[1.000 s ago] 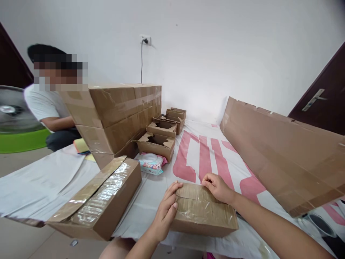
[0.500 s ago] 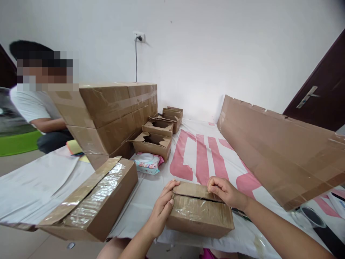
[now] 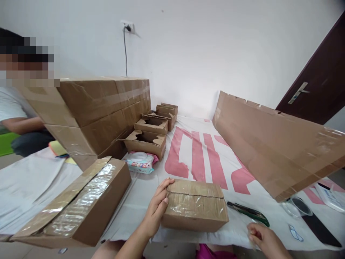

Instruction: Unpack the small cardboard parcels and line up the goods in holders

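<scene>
A small taped cardboard box [image 3: 195,207] lies near the front edge of the table, its top flaps meeting at a narrow seam. My left hand [image 3: 157,205] grips its left end, fingers over the top corner and thumb against the near side. My right hand [image 3: 265,237] is off the box, low at the table's front edge, with its fingers curled together. Whatever may be in those fingers is too small to make out. Just beyond them lies a green and black utility knife [image 3: 250,212], between the hand and the box.
A longer taped box [image 3: 81,201] lies at left, near a wipes pack [image 3: 141,162]. Several opened boxes [image 3: 145,144] line a tall carton stack [image 3: 91,104], beside which a person sits. A cardboard panel [image 3: 269,144] stands at right, near a clear round container [image 3: 298,207].
My right hand has left the box's top and moved right and down to the table edge. The seam between the flaps has narrowed. The whole view has shifted slightly.
</scene>
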`<move>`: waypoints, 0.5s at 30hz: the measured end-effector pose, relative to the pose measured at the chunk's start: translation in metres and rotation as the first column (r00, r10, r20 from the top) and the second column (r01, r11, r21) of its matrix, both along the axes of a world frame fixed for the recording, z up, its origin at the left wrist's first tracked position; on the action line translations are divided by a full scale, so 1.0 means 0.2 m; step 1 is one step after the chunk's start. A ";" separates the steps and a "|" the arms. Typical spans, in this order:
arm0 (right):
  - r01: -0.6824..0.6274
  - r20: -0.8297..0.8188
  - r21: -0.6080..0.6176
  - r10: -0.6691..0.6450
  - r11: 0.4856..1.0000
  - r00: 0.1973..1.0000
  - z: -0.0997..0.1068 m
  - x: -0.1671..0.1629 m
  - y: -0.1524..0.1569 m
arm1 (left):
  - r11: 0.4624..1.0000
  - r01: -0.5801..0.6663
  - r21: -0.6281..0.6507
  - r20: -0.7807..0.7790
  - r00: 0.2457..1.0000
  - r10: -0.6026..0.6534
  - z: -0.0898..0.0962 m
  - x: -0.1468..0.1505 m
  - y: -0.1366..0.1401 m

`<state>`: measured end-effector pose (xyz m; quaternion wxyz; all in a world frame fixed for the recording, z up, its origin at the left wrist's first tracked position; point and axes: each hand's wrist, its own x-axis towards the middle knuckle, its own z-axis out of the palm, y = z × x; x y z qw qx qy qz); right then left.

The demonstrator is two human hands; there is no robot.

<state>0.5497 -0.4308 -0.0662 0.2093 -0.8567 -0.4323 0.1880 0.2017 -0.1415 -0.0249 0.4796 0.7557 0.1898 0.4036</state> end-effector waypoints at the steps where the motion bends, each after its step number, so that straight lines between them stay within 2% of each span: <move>1: 0.019 0.081 0.006 -0.019 1.000 0.997 -0.06 0.00 -0.04 | 1.000 0.004 0.002 -0.002 1.000 -0.004 0.00 0.00 0.00; 3: 0.049 0.220 0.021 -0.052 0.999 0.974 -0.13 -0.01 -0.09 | 1.000 0.013 0.004 -0.010 1.000 -0.012 0.01 -0.01 0.00; 6: 0.056 0.328 -0.025 -0.044 0.998 0.944 -0.13 0.00 -0.11 | 1.000 0.015 0.005 -0.020 1.000 -0.015 0.02 -0.01 0.00; 9: 0.026 0.344 -0.053 -0.006 0.998 0.939 -0.08 0.02 -0.12 | 1.000 0.008 -0.001 -0.024 1.000 -0.008 0.03 -0.01 -0.01; 15: 0.005 0.351 0.040 -0.019 0.999 0.936 -0.01 0.05 -0.10 | 1.000 0.003 0.001 -0.020 1.000 -0.003 0.04 0.00 -0.01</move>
